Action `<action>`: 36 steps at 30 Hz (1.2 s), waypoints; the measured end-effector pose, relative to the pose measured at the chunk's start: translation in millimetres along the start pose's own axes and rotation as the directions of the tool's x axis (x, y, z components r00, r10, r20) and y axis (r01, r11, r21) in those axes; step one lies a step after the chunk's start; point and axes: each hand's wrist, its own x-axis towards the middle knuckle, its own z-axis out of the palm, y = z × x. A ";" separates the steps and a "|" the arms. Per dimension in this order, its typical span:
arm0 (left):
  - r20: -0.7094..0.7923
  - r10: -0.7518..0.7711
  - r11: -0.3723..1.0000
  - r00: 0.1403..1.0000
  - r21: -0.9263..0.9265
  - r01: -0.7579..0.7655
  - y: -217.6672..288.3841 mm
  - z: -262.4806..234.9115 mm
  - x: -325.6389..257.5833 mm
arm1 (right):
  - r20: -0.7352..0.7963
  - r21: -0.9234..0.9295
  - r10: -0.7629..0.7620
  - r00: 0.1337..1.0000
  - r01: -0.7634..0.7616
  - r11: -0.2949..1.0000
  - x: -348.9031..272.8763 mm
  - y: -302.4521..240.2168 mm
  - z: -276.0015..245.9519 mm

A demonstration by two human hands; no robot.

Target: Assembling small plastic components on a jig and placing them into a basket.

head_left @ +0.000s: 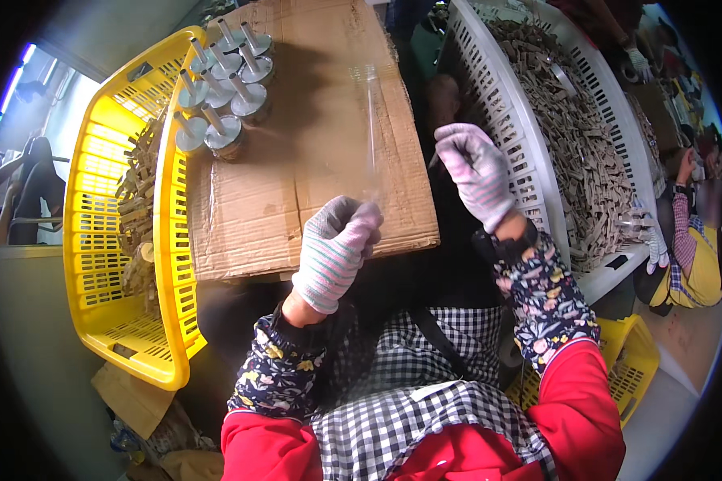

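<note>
My left hand [337, 252], in a striped knitted glove, is closed in a pinch above the near edge of a cardboard sheet [313, 152]. From its fingertips a clear, thin plastic piece [371, 132], perhaps a bag or film, stretches away over the cardboard. My right hand [477, 172], gloved alike, has its fingers curled together beside the white crate [529, 120]; whatever they hold, if anything, is hidden. On the cardboard's far left stand several round metal discs with upright rods [226, 132], some on short bases.
A yellow basket [176, 264] of flat brownish pieces [139, 208] stands at the left. Many similar pieces [573, 136] fill the white crate. Another yellow basket [634, 369] sits low at the right. Another person's gloved hand [656, 244] is by the crate's right side.
</note>
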 end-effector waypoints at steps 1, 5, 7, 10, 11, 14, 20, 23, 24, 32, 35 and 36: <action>-0.020 0.006 1.000 1.000 0.026 -0.006 -0.9 0.8 0.4 | 0.000 -0.032 -0.042 0.999 0.042 0.999 5.6 11.4 2.8; -0.051 0.036 0.999 0.998 0.005 -0.035 4.5 -1.5 12.5 | 0.047 -0.403 -0.443 0.895 0.423 0.812 37.0 26.5 4.1; -0.070 0.110 0.994 0.991 0.000 -0.110 6.3 -3.4 21.6 | 0.164 -0.562 -0.553 0.817 0.538 0.628 42.2 24.5 5.8; -0.064 0.087 0.996 0.994 -0.023 -0.088 4.1 -2.7 34.4 | 0.461 -0.544 -0.466 0.756 0.655 0.524 33.2 22.3 4.5; -0.061 0.075 0.997 0.995 -0.004 -0.076 3.0 -3.8 36.5 | 0.509 -0.524 -0.411 0.757 0.651 0.550 28.2 22.9 3.1; -0.081 0.039 0.999 0.996 0.022 -0.037 1.0 -5.2 36.9 | 0.611 -0.537 -0.214 0.762 0.597 0.596 12.7 -1.0 -4.4; -0.079 0.331 0.896 0.940 0.339 -0.287 -19.6 -8.1 46.1 | 0.749 -0.426 -0.146 0.647 0.638 0.641 -16.7 -41.3 -15.1; -0.054 0.565 0.648 0.823 0.647 -0.402 -17.4 -6.6 43.7 | 0.505 -0.330 -0.260 0.823 0.463 0.823 -11.4 -59.4 -12.4; 0.064 0.706 0.326 0.705 0.855 -0.403 -14.3 -6.1 41.1 | 0.368 -0.240 -0.274 0.889 0.375 0.895 -3.0 -63.2 -9.5; 0.234 0.675 -0.159 0.700 0.972 -0.171 2.7 -3.4 28.7 | 0.422 0.094 0.510 0.749 -0.596 0.797 18.1 -63.5 32.6; 0.292 0.637 -0.275 0.714 0.951 -0.143 7.9 0.0 25.6 | 0.509 0.159 0.643 0.572 -0.797 0.583 23.5 -58.2 47.8; 0.321 0.625 -0.299 0.711 0.941 -0.161 8.3 0.9 25.3 | 0.510 0.160 0.643 0.571 -0.798 0.581 24.2 -55.8 50.6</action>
